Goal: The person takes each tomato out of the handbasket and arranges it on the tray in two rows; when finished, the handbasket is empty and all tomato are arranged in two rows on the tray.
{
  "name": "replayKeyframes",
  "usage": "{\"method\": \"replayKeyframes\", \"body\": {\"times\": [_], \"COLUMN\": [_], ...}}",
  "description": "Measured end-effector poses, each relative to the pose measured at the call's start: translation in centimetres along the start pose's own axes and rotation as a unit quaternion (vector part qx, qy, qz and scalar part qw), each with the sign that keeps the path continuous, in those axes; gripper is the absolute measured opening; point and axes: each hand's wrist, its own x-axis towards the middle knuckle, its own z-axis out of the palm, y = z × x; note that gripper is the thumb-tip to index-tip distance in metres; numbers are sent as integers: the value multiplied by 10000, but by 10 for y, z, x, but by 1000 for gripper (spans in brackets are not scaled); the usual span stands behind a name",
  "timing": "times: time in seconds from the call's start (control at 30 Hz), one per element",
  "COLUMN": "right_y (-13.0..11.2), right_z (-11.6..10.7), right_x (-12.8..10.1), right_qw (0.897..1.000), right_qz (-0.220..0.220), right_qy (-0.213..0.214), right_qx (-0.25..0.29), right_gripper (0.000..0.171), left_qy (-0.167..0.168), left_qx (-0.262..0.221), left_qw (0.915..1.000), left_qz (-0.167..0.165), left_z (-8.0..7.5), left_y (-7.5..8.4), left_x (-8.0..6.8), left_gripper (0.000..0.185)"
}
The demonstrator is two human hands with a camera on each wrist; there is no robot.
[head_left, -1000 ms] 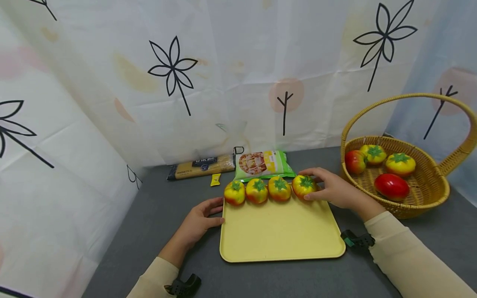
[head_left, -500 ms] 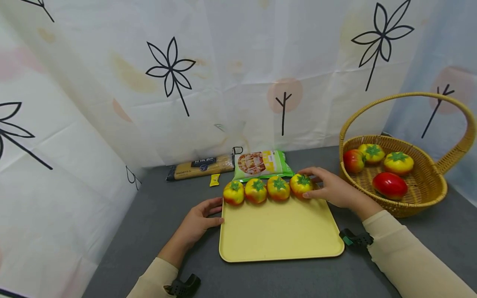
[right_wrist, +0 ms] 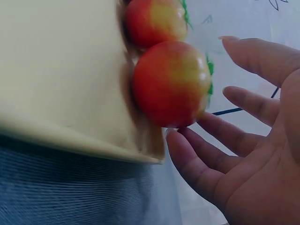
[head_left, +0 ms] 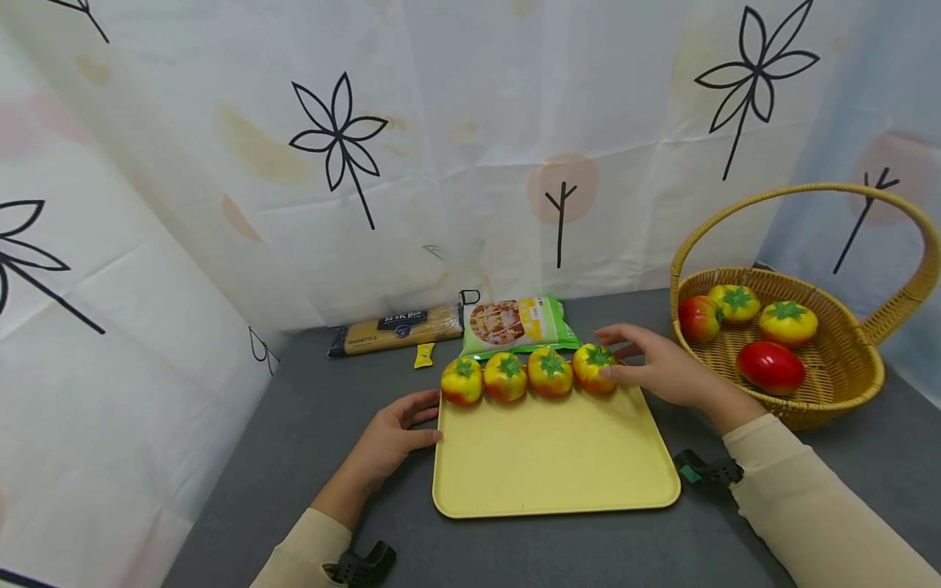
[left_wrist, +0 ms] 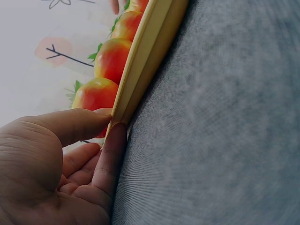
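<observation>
A row of several red-and-yellow tomatoes with green leafy tops lies along the far edge of a yellow tray. At the tray's left edge, my left hand holds the rim, thumb above and a finger low against the outer side in the left wrist view. My right hand is beside the rightmost tomato, its fingers spread. In the right wrist view, that tomato sits near the tray's corner, with the thumb apart from it and some fingertips close to its side; whether they touch I cannot tell.
A wicker basket with a tall handle stands at the right, holding several tomatoes and a smooth red fruit. Behind the tray lie a pack of spaghetti, a green food bag and a small yellow packet.
My right hand's fingers have spread and drawn slightly right, off the rightmost tomato, which has shifted a little left towards its neighbour. The left hand stays at the tray's edge.
</observation>
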Motion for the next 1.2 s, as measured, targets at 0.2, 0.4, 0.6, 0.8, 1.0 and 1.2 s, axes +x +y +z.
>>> {"method": "replayKeyframes", "body": {"times": [0.2, 0.4, 0.6, 0.8, 1.0, 1.2], "right_y": [-10, -21, -29, -34, -35, -30], "right_z": [-11, -26, -45, -60, -74, -89], "right_x": [-4, -12, -20, -32, -41, -50], "right_qw": [9999, 9997, 9987, 9942, 9915, 9894], "right_qz": [-83, -42, -171, -502, -664, -999], "right_qy": [75, 218, 458, 718, 907, 709], "right_qx": [-20, 74, 119, 616, 650, 780], "right_gripper": [60, 60, 58, 53, 46, 46], "left_qy": [-83, -90, -71, -78, -77, -71], "left_qx": [32, 39, 36, 56, 44, 64], "left_qw": [10000, 9999, 10000, 10000, 10000, 10000], "left_qz": [34, 31, -6, -3, 12, 16], "left_z": [-1, -1, -1, -2, -1, -1], "left_y": [0, 0, 1, 0, 1, 2], "left_x": [0, 0, 0, 0, -1, -1], "left_gripper": [69, 69, 69, 69, 69, 69]}}
